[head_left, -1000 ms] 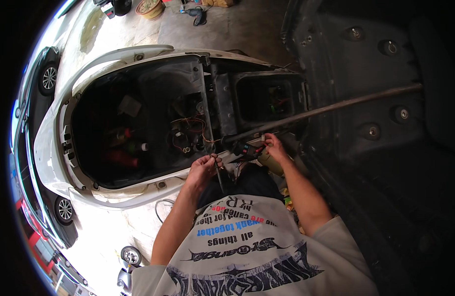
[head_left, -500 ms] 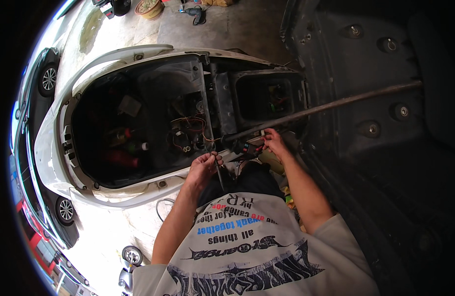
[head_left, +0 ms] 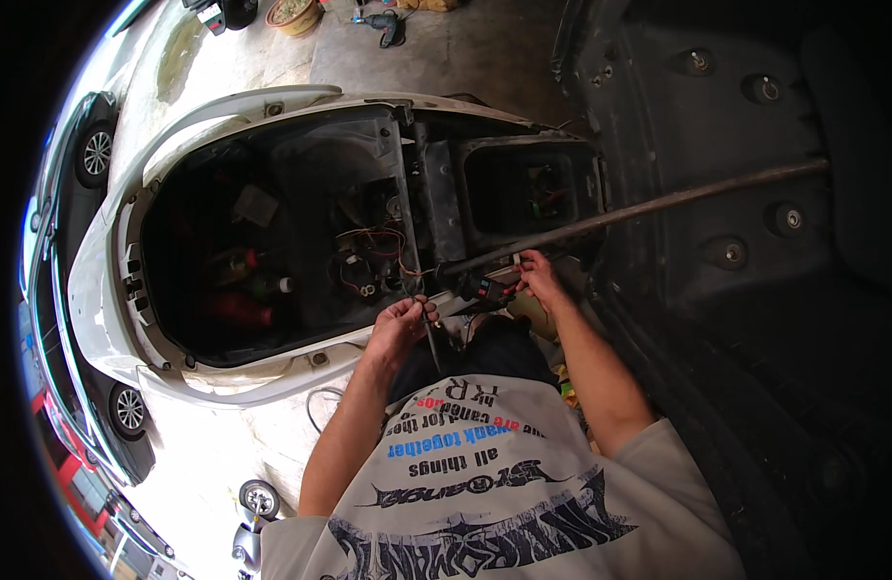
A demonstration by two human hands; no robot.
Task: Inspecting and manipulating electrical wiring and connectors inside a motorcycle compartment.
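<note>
My left hand point(head_left: 398, 327) is at the near rim of an open white scooter body point(head_left: 103, 290), fingers pinched on a thin black cable point(head_left: 431, 340) that runs down toward my lap. Colored wires point(head_left: 378, 235) lie in the cavity just beyond it. To the right, my right hand point(head_left: 540, 277) is closed, thumb and fingertips together at a small pale piece point(head_left: 517, 259), too small to name. Between the hands sits a dark part with red spots point(head_left: 488, 289), its kind unclear.
A brown metal rod point(head_left: 659, 203) props the raised black seat underside point(head_left: 659, 126) at right. Bottles point(head_left: 262, 287) lie in the storage well. On the floor beyond are a power drill point(head_left: 383, 27) and a plant pot point(head_left: 291, 17). A parked car point(head_left: 88, 155) stands at left.
Both hands stay almost in place with the same grips. Only a very slight shift of the view shows.
</note>
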